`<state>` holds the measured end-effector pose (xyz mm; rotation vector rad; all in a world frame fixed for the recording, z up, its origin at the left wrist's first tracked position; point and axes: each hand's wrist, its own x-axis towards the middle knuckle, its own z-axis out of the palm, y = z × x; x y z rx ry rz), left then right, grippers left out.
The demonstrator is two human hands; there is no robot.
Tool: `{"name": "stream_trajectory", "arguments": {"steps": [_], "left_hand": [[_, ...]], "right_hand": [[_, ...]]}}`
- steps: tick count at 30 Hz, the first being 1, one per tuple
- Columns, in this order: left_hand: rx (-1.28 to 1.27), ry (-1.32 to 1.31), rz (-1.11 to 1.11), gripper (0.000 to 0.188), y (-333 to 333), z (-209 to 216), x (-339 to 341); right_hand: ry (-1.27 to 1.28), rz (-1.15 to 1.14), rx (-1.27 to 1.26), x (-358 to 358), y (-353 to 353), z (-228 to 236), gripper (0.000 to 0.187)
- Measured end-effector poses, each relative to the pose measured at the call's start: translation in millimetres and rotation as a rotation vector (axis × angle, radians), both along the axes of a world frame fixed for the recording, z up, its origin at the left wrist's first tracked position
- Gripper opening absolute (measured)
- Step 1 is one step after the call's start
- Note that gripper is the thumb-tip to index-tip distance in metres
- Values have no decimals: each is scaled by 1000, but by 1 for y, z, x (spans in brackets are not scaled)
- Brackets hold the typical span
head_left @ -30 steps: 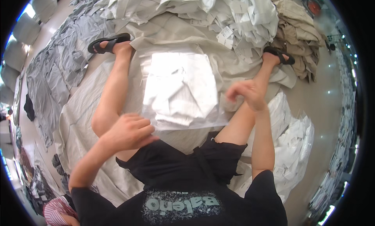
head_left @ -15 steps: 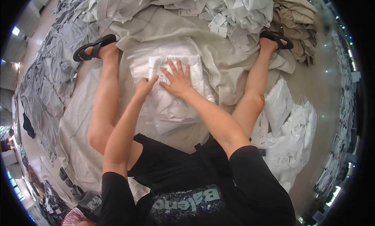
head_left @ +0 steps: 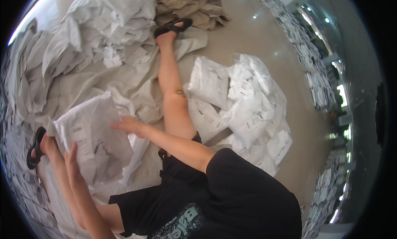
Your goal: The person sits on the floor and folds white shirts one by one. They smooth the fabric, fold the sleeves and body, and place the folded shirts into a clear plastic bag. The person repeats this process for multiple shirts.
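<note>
Right hand (head_left: pixel 131 127), fingers outstretched, and left hand (head_left: pixel 73 164), fingers partly hidden, pinch impossible to tell: both against one flat, squarish white package in translucent plastic (head_left: pixel 96 137), tilted between them. Right of the fingers, past a bare leg (head_left: pixel 175 104): heaped white plastic-wrapped bags (head_left: pixel 248 104). Beyond the fingers: rumpled beige cloth sheet (head_left: pixel 122 82).

The black T-shirt (head_left: pixel 252 189) carries a chest print (head_left: pixel 188 222) in large, bold, pale green letters over a speckled ground; a smaller line of pale print runs alongside. The picture's lower edge cuts off part of this print. The clear-bagged white garment (head_left: pixel 105 119) bears a small rectangular block of printed lines (head_left: pixel 84 147), too fine to read. On the pile of bagged white garments (head_left: pixel 244 111), small dark print blocks (head_left: pixel 251 122) are likewise illegible. White tags (head_left: pixel 111 57) on the upper garment heap (head_left: pixel 105 15) show no resolvable characters.
</note>
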<state>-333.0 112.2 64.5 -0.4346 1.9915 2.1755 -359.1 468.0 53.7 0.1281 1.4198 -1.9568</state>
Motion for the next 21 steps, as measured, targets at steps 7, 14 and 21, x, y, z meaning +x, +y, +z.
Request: {"name": "stream_trajectory", "arguments": {"steps": [7,14,21], "left_hand": [[21,118,-227,49,49,26,-25],[-112,-173,-457,42,40,22,-27],[-144,-239,-290,31,7,-1,-40]], "right_hand": [[144,-253,-14,63,66,81,62],[322,-1404,8,126,201,129,56],[301,-1032,89,95,205,58,45]]}}
